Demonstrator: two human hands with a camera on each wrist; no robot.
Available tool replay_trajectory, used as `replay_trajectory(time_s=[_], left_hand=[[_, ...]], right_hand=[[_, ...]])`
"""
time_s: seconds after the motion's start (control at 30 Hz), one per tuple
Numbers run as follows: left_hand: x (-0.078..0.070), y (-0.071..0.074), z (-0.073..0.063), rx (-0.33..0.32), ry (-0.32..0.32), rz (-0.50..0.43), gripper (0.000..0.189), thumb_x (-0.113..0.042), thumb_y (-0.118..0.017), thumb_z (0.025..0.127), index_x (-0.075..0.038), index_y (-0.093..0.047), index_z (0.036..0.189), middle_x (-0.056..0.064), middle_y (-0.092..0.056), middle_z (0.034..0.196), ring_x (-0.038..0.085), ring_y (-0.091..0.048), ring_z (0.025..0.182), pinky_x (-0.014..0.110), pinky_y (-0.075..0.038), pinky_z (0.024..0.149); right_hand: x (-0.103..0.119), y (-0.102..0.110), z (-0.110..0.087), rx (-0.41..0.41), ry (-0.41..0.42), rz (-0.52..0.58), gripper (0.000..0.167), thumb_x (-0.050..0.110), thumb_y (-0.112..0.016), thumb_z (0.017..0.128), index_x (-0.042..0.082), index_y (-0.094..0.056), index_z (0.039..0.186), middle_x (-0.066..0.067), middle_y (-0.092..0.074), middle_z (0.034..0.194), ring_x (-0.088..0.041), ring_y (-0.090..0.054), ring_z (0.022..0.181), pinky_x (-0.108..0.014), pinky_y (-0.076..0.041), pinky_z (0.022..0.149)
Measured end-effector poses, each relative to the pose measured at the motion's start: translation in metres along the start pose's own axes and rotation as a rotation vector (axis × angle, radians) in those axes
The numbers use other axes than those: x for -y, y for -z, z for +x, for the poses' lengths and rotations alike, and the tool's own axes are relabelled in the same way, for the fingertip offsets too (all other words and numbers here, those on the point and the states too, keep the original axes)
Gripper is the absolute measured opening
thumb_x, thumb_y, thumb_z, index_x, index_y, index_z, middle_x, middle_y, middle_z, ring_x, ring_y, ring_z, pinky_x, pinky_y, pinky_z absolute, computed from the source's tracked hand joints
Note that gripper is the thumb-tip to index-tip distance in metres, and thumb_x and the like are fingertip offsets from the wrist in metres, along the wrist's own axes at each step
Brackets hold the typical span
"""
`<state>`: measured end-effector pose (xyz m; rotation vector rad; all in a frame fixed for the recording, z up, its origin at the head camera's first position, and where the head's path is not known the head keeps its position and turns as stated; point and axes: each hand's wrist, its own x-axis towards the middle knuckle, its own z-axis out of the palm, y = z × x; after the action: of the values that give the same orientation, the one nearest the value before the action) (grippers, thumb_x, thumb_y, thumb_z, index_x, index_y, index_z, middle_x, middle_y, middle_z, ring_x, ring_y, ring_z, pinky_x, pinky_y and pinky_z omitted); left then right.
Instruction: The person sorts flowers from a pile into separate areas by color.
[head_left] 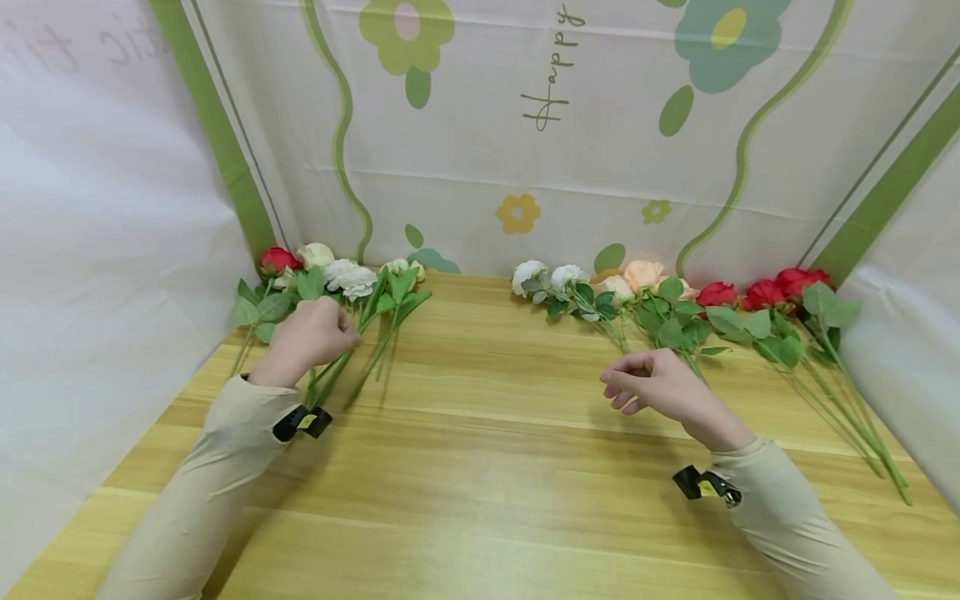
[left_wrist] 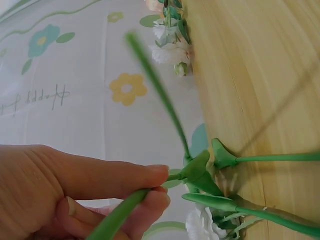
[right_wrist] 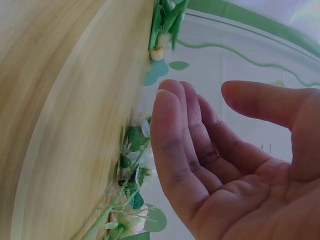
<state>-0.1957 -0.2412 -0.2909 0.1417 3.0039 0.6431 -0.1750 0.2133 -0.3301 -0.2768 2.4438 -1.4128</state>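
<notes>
At the left of the table, my left hand (head_left: 311, 337) is over a row of flowers. In the left wrist view its thumb and fingers pinch a smooth green flower stem (left_wrist: 119, 216) just below a leaf (left_wrist: 199, 172); its bloom is not distinct there. Around that hand lie a red rose (head_left: 279, 259), white ruffled flowers (head_left: 351, 278) and pale buds with long green leaves (head_left: 401, 283). My right hand (head_left: 663, 390) hovers over the table in front of the peach roses (head_left: 643, 274). Its fingers (right_wrist: 169, 135) are loosely bent, the thumb apart, with nothing held.
White flowers (head_left: 529, 275) lie left of the peach roses along the back edge. Several red roses (head_left: 765, 294) with long stems lie at the right. A printed cloth (head_left: 450, 150) stands behind the wooden table (head_left: 480, 467), with white cloth (head_left: 97, 250) at the left side.
</notes>
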Motion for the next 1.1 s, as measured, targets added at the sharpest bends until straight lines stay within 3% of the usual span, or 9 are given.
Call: replay_trajectory(time_s=[0.13, 0.3, 0.6, 0.7, 0.83, 0.97, 1.03, 1.1], left_hand=[[0.001, 0.003, -0.003, -0.02, 0.012, 0.022, 0.046, -0.012, -0.061, 0.087, -0.019, -0.034, 0.051, -0.006, -0.022, 0.05, 0.01, -0.016, 0.047, 0.025, -0.019, 0.044], [0.001, 0.009, -0.008, -0.097, 0.029, 0.056, 0.039, -0.005, -0.053, 0.08, -0.019, -0.03, 0.052, -0.005, -0.018, 0.053, 0.011, -0.014, 0.05, 0.026, -0.015, 0.044], [-0.002, 0.022, -0.019, -0.196, 0.024, 0.049, 0.049, -0.017, -0.06, 0.095, -0.016, -0.036, 0.052, -0.005, -0.023, 0.049, 0.01, -0.02, 0.045, 0.025, -0.02, 0.041], [-0.007, 0.027, -0.025, -0.261, 0.01, 0.02, 0.042, -0.021, -0.061, 0.097, -0.012, -0.05, 0.057, -0.003, -0.038, 0.05, 0.012, -0.031, 0.043, 0.027, -0.027, 0.041], [-0.02, 0.023, -0.024, -0.356, -0.054, -0.098, 0.025, -0.025, -0.063, 0.097, -0.004, -0.07, 0.084, 0.008, -0.066, 0.071, 0.02, -0.057, 0.056, 0.036, -0.044, 0.053], [-0.039, 0.002, -0.017, -0.429, -0.155, -0.263, 0.022, -0.026, -0.067, 0.096, -0.004, -0.073, 0.095, 0.008, -0.07, 0.081, 0.021, -0.064, 0.069, 0.037, -0.05, 0.064], [-0.051, -0.013, -0.013, -0.424, -0.211, -0.399, 0.021, -0.025, -0.068, 0.096, -0.005, -0.073, 0.096, 0.007, -0.069, 0.08, 0.021, -0.063, 0.066, 0.035, -0.053, 0.06], [-0.065, -0.028, -0.011, -0.38, -0.265, -0.583, 0.021, -0.025, -0.068, 0.096, -0.005, -0.072, 0.098, 0.007, -0.069, 0.08, 0.022, -0.063, 0.062, 0.034, -0.054, 0.056]], right_hand=[[0.0, 0.001, 0.001, 0.001, 0.005, -0.002, 0.036, 0.024, -0.064, 0.098, -0.009, -0.065, 0.113, -0.024, -0.066, 0.099, -0.036, -0.066, 0.087, -0.043, -0.056, 0.074], [0.0, 0.001, 0.002, -0.002, 0.011, 0.005, 0.035, 0.024, -0.064, 0.098, -0.009, -0.065, 0.112, -0.025, -0.066, 0.099, -0.036, -0.066, 0.087, -0.045, -0.056, 0.075], [0.007, 0.001, 0.004, 0.011, 0.017, -0.012, 0.03, 0.023, -0.063, 0.098, -0.004, -0.067, 0.11, -0.023, -0.066, 0.099, -0.039, -0.065, 0.089, -0.046, -0.055, 0.075], [0.012, 0.001, 0.005, 0.017, 0.028, -0.024, 0.029, 0.023, -0.062, 0.099, -0.003, -0.067, 0.109, -0.021, -0.067, 0.099, -0.04, -0.065, 0.09, -0.045, -0.056, 0.075], [0.019, -0.003, 0.007, 0.027, 0.058, -0.018, 0.029, 0.025, -0.062, 0.1, -0.003, -0.067, 0.108, -0.018, -0.067, 0.096, -0.041, -0.064, 0.09, -0.043, -0.056, 0.075], [0.029, -0.012, 0.01, 0.018, 0.104, 0.016, 0.03, 0.026, -0.062, 0.099, -0.001, -0.067, 0.11, -0.015, -0.068, 0.096, -0.038, -0.065, 0.09, -0.046, -0.055, 0.078], [0.035, -0.018, 0.01, 0.001, 0.127, 0.042, 0.03, 0.027, -0.063, 0.099, 0.0, -0.067, 0.112, -0.014, -0.068, 0.098, -0.036, -0.065, 0.091, -0.046, -0.055, 0.078], [0.041, -0.024, 0.01, -0.019, 0.147, 0.073, 0.032, 0.028, -0.063, 0.099, 0.0, -0.067, 0.114, -0.014, -0.068, 0.099, -0.035, -0.065, 0.092, -0.042, -0.055, 0.077]])
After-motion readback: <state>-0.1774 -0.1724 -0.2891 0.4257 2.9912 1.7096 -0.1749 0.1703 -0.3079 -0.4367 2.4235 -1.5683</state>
